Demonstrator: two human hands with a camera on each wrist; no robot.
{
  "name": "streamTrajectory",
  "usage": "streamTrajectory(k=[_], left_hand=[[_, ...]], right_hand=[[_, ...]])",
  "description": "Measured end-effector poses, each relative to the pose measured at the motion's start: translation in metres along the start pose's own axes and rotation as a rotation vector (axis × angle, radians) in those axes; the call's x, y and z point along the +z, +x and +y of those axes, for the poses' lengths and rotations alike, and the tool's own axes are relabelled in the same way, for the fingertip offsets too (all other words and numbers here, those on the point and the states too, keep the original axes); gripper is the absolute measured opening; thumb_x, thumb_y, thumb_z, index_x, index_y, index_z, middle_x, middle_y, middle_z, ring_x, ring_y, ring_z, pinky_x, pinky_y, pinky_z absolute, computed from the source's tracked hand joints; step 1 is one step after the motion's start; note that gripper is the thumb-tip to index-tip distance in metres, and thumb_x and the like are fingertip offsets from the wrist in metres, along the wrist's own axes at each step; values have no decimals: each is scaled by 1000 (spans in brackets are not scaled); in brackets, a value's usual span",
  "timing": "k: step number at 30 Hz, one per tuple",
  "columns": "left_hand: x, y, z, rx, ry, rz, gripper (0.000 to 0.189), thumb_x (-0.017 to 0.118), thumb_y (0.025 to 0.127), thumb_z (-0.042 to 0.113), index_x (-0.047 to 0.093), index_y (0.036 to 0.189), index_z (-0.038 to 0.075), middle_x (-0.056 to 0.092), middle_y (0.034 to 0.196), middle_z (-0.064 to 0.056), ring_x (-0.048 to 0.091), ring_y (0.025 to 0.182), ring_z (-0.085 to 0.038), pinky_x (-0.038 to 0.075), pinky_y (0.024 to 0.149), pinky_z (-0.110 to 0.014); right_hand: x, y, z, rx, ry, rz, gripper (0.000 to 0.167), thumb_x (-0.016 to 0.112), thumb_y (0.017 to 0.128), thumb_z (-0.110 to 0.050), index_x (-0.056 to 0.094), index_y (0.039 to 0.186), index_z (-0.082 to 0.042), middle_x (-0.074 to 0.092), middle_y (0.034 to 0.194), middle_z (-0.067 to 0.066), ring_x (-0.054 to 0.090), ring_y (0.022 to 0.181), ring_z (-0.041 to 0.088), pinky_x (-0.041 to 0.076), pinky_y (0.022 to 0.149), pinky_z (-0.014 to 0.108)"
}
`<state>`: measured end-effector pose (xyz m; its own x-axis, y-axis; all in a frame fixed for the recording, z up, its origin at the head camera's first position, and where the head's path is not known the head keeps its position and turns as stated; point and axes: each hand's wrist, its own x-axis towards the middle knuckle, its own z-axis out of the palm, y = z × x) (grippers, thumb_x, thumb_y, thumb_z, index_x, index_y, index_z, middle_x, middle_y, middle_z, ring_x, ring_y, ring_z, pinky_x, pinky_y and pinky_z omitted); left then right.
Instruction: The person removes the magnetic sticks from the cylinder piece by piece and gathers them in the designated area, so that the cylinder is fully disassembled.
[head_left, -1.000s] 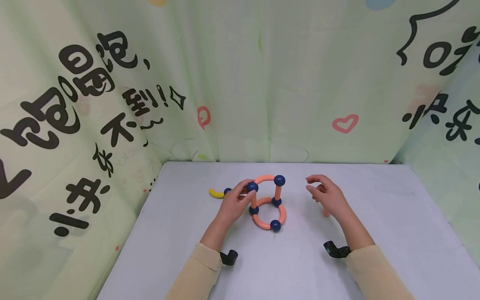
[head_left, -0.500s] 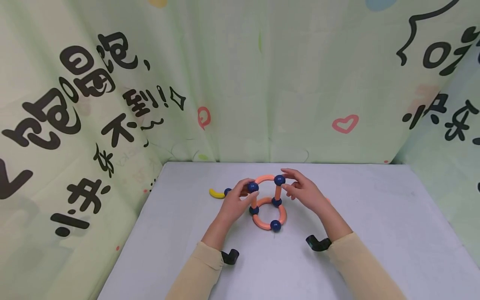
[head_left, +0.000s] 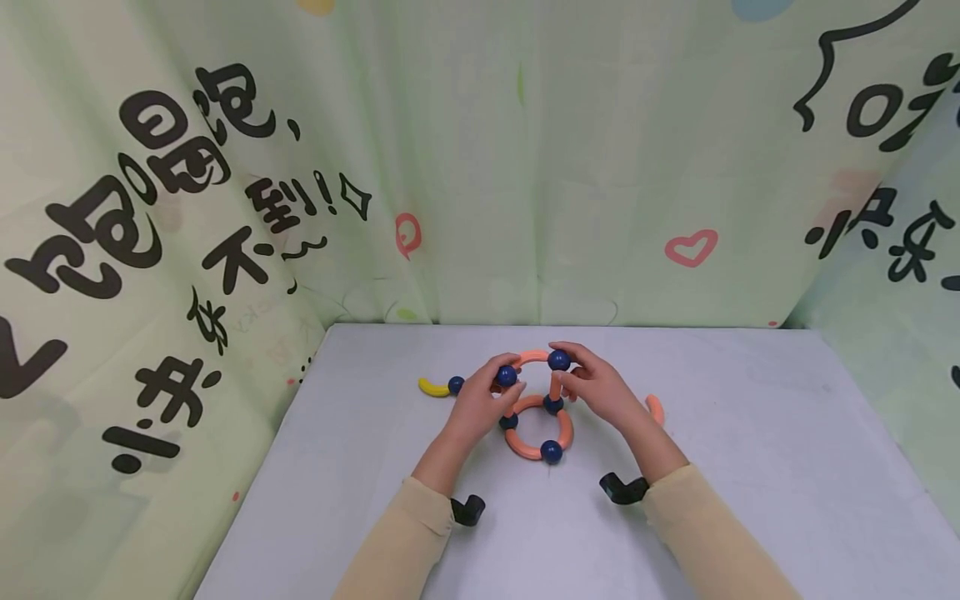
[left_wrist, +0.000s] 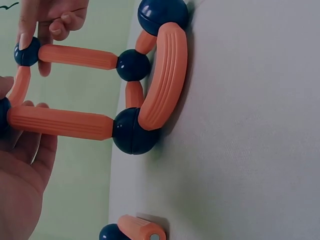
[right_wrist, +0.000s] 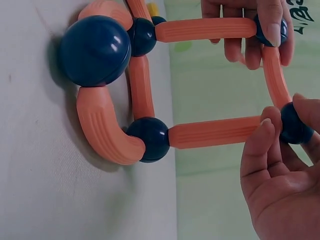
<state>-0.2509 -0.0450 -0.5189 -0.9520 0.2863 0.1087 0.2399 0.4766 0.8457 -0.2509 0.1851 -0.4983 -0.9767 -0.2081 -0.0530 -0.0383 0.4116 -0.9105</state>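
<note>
A magnetic rod-and-ball frame stands on the white table. Its base is a ring of curved orange rods [head_left: 522, 450] with blue balls at the joints, one ball [head_left: 551, 452] at the front. Two straight orange rods [right_wrist: 215, 132] rise from the ring to two upper balls, which a curved orange rod [head_left: 534, 356] links. My left hand [head_left: 474, 408] pinches the upper left blue ball [head_left: 507, 376] between thumb and fingers. With thumb and fingertips, my right hand [head_left: 600, 390] holds the upper right blue ball [head_left: 558, 360].
Left of the frame lies a curved yellow rod [head_left: 433, 387] with a blue ball [head_left: 455, 385] at its end. A loose curved orange rod [head_left: 656, 409] rests beside my right forearm. A printed green curtain [head_left: 570, 208] hangs behind the table [head_left: 780, 433].
My right hand has come in from the right and taken hold of the upper right ball, uncovering the loose curved orange rod. My left hand stays at the upper left ball.
</note>
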Motion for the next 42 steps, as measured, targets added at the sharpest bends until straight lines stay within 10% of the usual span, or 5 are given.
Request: streamTrajectory(k=[22, 36, 42], left_hand=[[2, 3, 10, -43, 11, -32, 45, 64, 96, 41, 54, 139, 34, 65, 128, 4, 60, 120, -21, 52, 100, -46], [-4, 1, 3, 34, 12, -25, 44, 62, 96, 46, 55, 138, 32, 65, 125, 3, 59, 116, -18, 51, 100, -48], [-2, -1, -1, 38, 50, -21, 46, 57, 97, 49, 47, 141, 47, 53, 135, 2, 54, 115, -19, 52, 97, -47]], right_hand=[[2, 3, 2, -61, -29, -3, 40, 59, 100, -32, 42, 134, -21, 64, 103, 16, 60, 76, 30, 53, 74, 47], [-3, 2, 6, -72, -3, -9, 40, 55, 103, -24, 39, 139, -17, 61, 130, 19, 61, 78, 26, 55, 79, 48], [-1, 1, 6, -60, -13, -16, 43, 56, 101, -31, 40, 139, -18, 62, 100, 19, 59, 76, 26, 53, 78, 50]])
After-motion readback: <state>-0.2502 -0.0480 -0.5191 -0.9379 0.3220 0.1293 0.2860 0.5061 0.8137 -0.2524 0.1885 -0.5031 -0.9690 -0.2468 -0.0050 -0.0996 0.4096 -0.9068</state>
